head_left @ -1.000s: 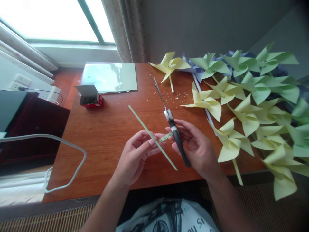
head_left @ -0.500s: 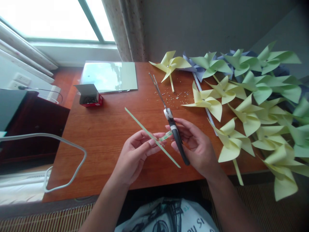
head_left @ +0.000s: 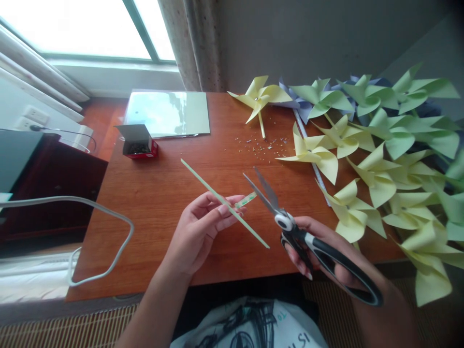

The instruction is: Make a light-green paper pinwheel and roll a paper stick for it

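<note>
Right hand: right hand (head_left: pixel 326 253) at the near edge of the tabletop (head_left: pixel 163 193), fingers curled through the black loops of the scissors (head_left: pixel 290 224); blades slightly parted, pointing at the strip end, not closed on anything.
Left hand: left hand (head_left: pixel 201 227) near the middle of the near edge, thumb and fingertips pinched together on a thin green paper stick (head_left: pixel 224 204), held aslant above the wood.
Strip: a short pale green strip (head_left: pixel 246 199) juts from the pinch toward the blades, seemingly wrapped on the stick; it looks uncut, the blade tips just beside it.
Stick status: bare, no wheel on it, so this one reads as unfinished.
Scraps: small bright bits (head_left: pixel 263 145) scattered past the middle of the tabletop.
Box: small red box (head_left: pixel 139 142), lid up, near the far left corner, dark small items inside; too small to tell what.
Sheets: pale paper sheets (head_left: pixel 166 113) at the far edge, behind the box.
Finished work: many paper pinwheels (head_left: pixel 362 154), yellow, green and a few blue, heaped along the right edge and far right corner; judged done.
Cable: white cable (head_left: pixel 90 232) looping off the left edge.
</note>
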### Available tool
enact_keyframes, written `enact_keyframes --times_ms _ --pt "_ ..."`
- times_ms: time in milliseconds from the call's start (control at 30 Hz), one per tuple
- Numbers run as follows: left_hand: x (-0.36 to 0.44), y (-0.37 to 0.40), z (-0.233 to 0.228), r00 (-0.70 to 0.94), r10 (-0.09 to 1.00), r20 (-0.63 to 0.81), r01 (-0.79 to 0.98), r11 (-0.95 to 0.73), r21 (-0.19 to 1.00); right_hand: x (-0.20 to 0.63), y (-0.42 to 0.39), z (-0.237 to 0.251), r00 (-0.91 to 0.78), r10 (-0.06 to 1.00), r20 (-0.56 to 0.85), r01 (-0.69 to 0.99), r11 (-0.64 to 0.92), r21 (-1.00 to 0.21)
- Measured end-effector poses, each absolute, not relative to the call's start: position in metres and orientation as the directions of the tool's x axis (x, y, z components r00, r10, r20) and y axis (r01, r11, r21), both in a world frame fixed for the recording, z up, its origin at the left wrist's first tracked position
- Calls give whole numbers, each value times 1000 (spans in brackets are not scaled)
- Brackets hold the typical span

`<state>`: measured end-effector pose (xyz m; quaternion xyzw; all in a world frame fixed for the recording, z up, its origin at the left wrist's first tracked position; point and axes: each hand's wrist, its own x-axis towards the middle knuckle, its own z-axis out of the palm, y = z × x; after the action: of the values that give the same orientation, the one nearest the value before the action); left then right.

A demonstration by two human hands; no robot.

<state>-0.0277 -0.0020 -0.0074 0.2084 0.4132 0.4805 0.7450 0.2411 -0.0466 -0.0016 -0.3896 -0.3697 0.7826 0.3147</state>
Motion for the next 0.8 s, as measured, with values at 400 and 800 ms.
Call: enact_keyframes --times_ms 400,800 --pt "-27 -2 -6 237 907 -348 -572 419 705 252 -60 0 -615 581 -533 -104 -730 -675" --pt "-22 -5 -7 216 909 -357 -569 414 710 234 -62 -12 -636 607 -476 -188 -720 -668"
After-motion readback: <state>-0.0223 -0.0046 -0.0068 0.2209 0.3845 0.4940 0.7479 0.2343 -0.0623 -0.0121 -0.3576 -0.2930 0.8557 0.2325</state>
